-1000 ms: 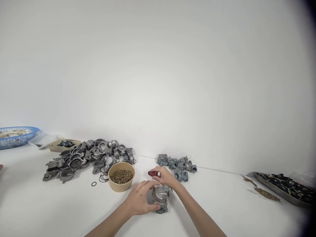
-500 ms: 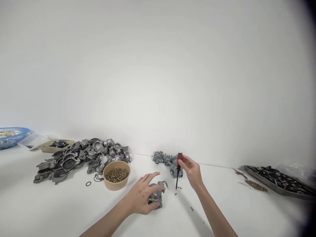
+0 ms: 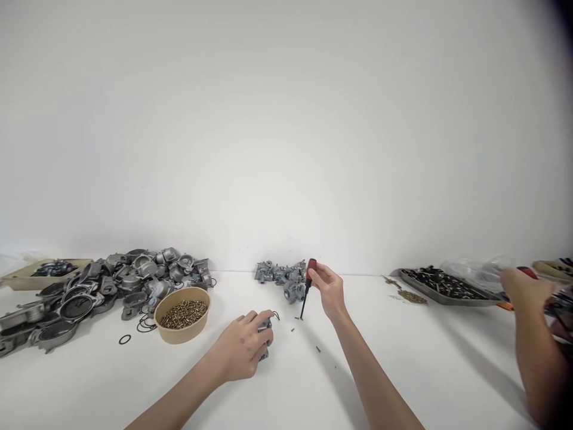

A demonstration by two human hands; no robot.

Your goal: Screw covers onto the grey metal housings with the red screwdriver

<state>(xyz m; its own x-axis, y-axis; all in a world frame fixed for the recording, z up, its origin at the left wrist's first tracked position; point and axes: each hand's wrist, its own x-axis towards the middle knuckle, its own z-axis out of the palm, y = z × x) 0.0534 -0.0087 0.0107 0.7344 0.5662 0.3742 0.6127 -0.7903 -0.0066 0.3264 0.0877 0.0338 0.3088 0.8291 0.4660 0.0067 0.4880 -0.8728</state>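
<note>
My left hand [image 3: 244, 346] is closed over a grey metal part [image 3: 265, 340] on the white table, covering most of it. A thin black ring stands out beside its fingertips. In my right hand [image 3: 329, 289] is a screwdriver [image 3: 307, 286] with a red and black handle, held upright. Its dark shaft points down, with the tip near small screws [image 3: 292, 329] lying on the table. Just behind the screwdriver sits a small group of grey metal parts [image 3: 280, 273].
Left of my hands stand a bowl of brass-coloured screws [image 3: 182, 337] and a heap of metal covers [image 3: 129, 280]. On the right are a tray of dark parts [image 3: 447, 298] and another person's hand [image 3: 528, 298] with a red-handled tool.
The view has turned right, so things appear further left. My left hand has closed down over the metal part. Another person's arm has come into view at the right edge.
</note>
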